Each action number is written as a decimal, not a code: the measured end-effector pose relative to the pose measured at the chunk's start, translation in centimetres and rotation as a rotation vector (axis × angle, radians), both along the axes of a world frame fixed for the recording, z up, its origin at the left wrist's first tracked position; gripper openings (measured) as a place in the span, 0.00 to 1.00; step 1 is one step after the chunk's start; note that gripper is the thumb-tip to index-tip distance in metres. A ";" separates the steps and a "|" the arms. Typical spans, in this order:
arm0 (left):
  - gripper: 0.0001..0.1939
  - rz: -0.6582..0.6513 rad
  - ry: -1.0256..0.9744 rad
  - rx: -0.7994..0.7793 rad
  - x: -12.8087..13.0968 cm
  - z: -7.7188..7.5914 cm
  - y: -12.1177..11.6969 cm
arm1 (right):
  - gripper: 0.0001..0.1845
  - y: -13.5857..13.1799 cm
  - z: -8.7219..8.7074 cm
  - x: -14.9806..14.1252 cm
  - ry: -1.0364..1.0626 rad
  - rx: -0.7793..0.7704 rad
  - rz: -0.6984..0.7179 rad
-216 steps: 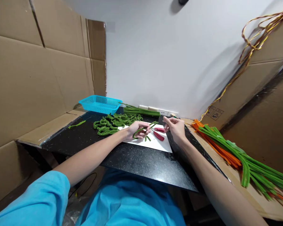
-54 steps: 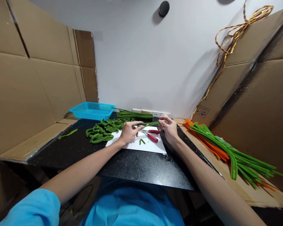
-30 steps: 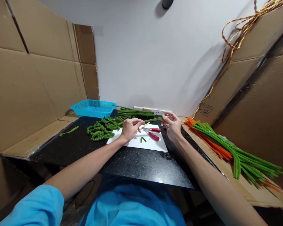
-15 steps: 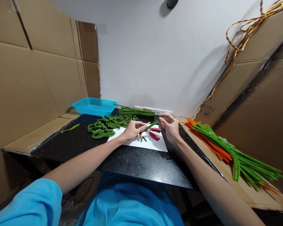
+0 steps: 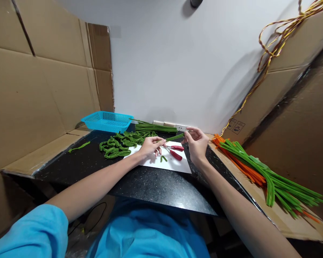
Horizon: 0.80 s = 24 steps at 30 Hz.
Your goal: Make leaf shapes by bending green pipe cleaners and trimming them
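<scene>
A dark green pipe cleaner (image 5: pixel 175 137), which looks doubled, stretches between my two hands above a white sheet (image 5: pixel 150 162). My left hand (image 5: pixel 151 147) pinches its near end with thumb and fingers. The far end is gripped by the fingertips of my right hand (image 5: pixel 197 141). Below them on the sheet lie red-handled pliers or cutters (image 5: pixel 176 154), their jaws partly hidden by my left hand. Short green offcuts (image 5: pixel 163 158) rest beside the handles. To the left of my left hand sits a pile of looped green pipe cleaners (image 5: pixel 118 145).
A blue plastic basket (image 5: pixel 107 123) stands at the back left, next to a bundle of straight green pipe cleaners (image 5: pixel 156 128). Orange stems (image 5: pixel 244 166) and light green stems (image 5: pixel 274 179) lie on cardboard at the right. Cardboard walls (image 5: pixel 48 79) flank the black table (image 5: pixel 161 188).
My right hand has moved slightly right and the left slightly back. The pipe cleaner has swung from a steep slant to nearly level, held in both hands throughout.
</scene>
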<state>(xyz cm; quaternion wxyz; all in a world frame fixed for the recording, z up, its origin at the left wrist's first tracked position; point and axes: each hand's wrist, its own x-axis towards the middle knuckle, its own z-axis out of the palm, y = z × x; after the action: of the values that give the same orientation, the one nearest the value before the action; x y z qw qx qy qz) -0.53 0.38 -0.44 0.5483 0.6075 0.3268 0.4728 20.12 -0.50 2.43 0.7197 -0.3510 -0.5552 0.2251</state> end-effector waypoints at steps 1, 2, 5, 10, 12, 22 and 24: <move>0.11 0.011 0.003 -0.007 -0.1 0.0 0.1 | 0.09 0.0 0.0 0.0 -0.007 0.000 0.003; 0.11 0.018 0.007 -0.013 -0.1 0.0 0.1 | 0.10 -0.1 0.0 0.0 -0.019 -0.002 0.016; 0.12 0.024 0.023 -0.026 0.0 0.0 -0.1 | 0.11 -0.1 -0.1 -0.1 -0.042 -0.020 0.089; 0.11 0.033 0.018 -0.023 0.0 0.5 -0.3 | 0.20 0.3 -0.2 -0.1 -0.042 -0.085 0.233; 0.11 0.033 0.011 -0.026 0.0 0.7 -0.3 | 0.22 0.5 -0.3 -0.1 -0.076 -0.115 0.272; 0.11 0.073 -0.021 -0.070 -0.2 0.5 0.3 | 0.16 -0.5 -1.7 -1.4 -0.460 -0.027 0.084; 0.11 0.078 -0.016 -0.080 -0.3 0.5 0.5 | 0.15 -0.8 -1.4 -1.2 -0.524 0.060 -0.021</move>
<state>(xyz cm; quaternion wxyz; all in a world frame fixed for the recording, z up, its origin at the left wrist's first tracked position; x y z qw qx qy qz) -0.79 0.85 0.08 0.5560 0.5679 0.3645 0.4852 18.97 -1.30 1.07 0.5636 -0.3815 -0.7254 0.1027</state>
